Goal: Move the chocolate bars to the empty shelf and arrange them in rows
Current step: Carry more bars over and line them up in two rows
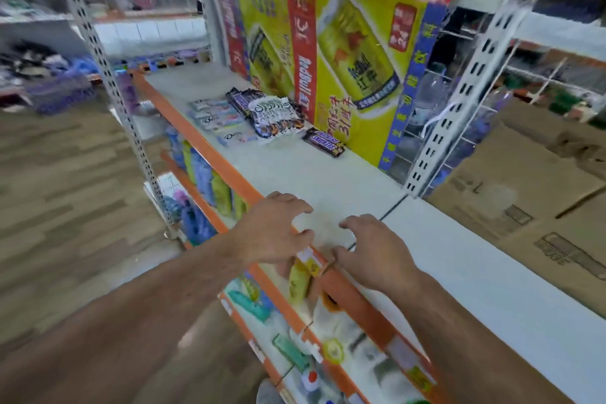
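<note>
At the orange front edge of the white shelf (pixel 328 174), the left hand (pixel 278 228) and right hand (pixel 372 248) are positioned close together, fingers spread and loosely curved, holding nothing. Farther back on the same shelf lie Snickers bars (pixel 323 141), a mixed heap of chocolate bars (pixel 275 116) and Dove bars (pixel 218 120), just in front of Red Bull cartons (pixel 344 59).

Chocolate bars (pixel 259 115) on shelf (pixel 295 170), before boxes (pixel 344 59)

Head view, down onto near shelf (pixel 328 180)
</note>
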Demonstrator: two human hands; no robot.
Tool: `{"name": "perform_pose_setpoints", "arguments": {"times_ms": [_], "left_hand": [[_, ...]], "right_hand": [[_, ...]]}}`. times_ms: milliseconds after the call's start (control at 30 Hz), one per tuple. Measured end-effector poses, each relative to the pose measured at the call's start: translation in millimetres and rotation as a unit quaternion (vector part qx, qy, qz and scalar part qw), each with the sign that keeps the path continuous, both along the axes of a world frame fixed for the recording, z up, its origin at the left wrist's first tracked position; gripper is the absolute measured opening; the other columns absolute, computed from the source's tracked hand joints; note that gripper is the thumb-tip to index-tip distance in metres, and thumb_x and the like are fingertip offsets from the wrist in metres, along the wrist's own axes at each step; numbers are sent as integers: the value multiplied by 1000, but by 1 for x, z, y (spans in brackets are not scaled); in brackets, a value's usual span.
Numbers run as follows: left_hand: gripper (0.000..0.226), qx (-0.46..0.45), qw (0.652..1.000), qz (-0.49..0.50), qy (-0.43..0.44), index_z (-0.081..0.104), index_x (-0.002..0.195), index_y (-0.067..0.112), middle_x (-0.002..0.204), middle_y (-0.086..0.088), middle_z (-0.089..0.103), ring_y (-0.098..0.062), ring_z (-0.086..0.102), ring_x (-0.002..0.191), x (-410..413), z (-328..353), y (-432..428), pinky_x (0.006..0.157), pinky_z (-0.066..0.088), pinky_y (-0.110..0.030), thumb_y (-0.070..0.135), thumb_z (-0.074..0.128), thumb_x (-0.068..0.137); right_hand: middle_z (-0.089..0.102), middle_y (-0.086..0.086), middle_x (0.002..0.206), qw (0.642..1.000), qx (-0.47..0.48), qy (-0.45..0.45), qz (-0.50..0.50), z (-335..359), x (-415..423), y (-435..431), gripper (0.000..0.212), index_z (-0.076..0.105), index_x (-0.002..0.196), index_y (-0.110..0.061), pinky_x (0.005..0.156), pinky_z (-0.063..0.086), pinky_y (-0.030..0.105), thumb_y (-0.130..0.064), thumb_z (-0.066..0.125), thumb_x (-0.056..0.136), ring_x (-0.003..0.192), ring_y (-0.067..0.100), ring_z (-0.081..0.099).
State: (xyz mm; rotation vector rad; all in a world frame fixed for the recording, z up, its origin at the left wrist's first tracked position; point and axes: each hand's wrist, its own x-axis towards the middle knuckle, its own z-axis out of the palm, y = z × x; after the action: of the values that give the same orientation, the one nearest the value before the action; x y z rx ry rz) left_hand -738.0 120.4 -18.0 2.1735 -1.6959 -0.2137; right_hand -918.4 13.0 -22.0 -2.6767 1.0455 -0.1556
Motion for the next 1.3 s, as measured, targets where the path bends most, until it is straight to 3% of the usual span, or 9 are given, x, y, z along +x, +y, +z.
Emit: {"name": "perform_pose_setpoints", "arguments": {"times_ms": [400, 567, 667, 800, 967, 1133, 1300], "left_hand": [[49, 39, 998, 49, -27, 51, 134, 31, 133, 9, 54, -15, 43, 124, 146, 12, -63, 97, 41, -29, 51, 53, 89], [45, 26, 999, 38, -13, 53, 133, 27, 134, 3, 54, -19, 43, 127, 207, 8, -86, 100, 42, -34, 43, 54, 91], [36, 14, 999, 28, -23, 58, 126, 27, 127, 1, 59, -23, 51, 117, 252, 3, -107, 92, 48, -38, 32, 50, 91], [33, -36, 998, 10, -42, 61, 117, 25, 113, -4, 64, -27, 56, 104, 320, -5, -142, 73, 45, -29, 19, 51, 87], [43, -46, 988, -72, -128, 62, 117, 25, 106, 0, 66, -24, 61, 98, 391, -5, -188, 77, 53, -34, 10, 61, 77], [58, 57, 970, -149, -181, 48, 134, 26, 122, -1, 58, -25, 52, 111, 432, -2, -224, 94, 45, -40, 21, 65, 80], [35, 45, 970, -180, -159, 58, 110, 25, 108, -2, 52, -24, 44, 108, 450, -2, -237, 84, 40, -35, 29, 70, 77]], "right_hand": [[49, -7, 133, 998, 29, 7, 58, 5, 159, -81, 50, 49, 130, -33, 89, 44, 33, -53, 53, 84, 119, 15, 49], [50, -8, 132, 998, 28, 1, 49, 0, 210, -100, 50, 50, 130, -33, 87, 44, 32, -54, 51, 84, 116, 14, 52], [54, -9, 124, 999, 25, -20, 27, -5, 242, -108, 45, 54, 124, -35, 81, 43, 30, -55, 49, 84, 111, 13, 54], [57, -3, 111, 999, -2, -25, -30, -7, 292, -116, 34, 58, 111, -28, 79, 48, 34, -48, 52, 83, 102, 19, 56], [56, -2, 109, 994, -23, 12, -102, -7, 342, -118, 35, 54, 112, -27, 82, 48, 35, -52, 53, 87, 104, 21, 55], [56, 0, 114, 982, -47, 58, -173, -8, 370, -117, 39, 48, 118, -25, 86, 49, 39, -49, 56, 89, 105, 23, 55], [61, 1, 103, 975, -32, 17, -218, -11, 384, -110, 28, 48, 108, -24, 72, 42, 33, -33, 63, 85, 92, 24, 60]]}}
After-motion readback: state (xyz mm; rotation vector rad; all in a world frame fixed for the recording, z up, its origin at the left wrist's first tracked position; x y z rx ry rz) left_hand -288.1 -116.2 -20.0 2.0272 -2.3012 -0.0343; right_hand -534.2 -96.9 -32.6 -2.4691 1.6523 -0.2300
